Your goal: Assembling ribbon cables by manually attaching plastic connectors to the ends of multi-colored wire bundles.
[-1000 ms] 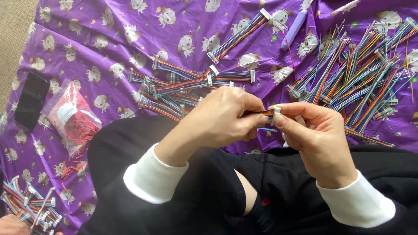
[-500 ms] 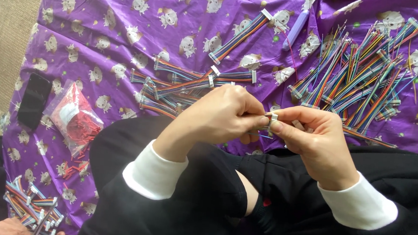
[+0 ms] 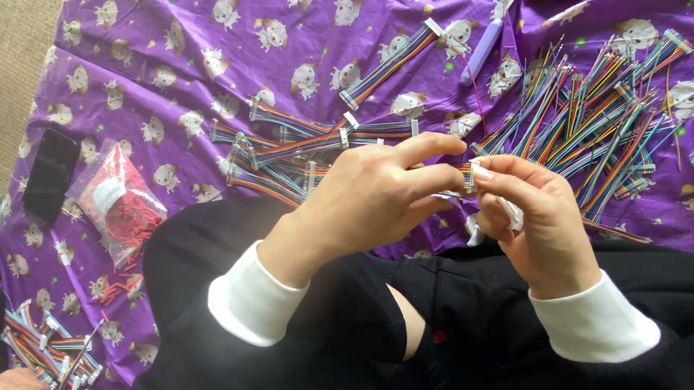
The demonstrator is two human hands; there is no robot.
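Head view: your left hand [image 3: 371, 197] and right hand [image 3: 532, 224] meet mid-frame over your lap, both grips pinched on a small white connector [image 3: 472, 178] with its short wire end. Looks like you're seating a wire into the housing. Next move, I'd judge: fine push, steady pinch. Finished rainbow cables [image 3: 309, 148] sit at 11 o'clock on the purple cloth [image 3: 170, 44], loose wires [image 3: 596, 123] at 1 o'clock, red parts bag [image 3: 118, 203] at 9.
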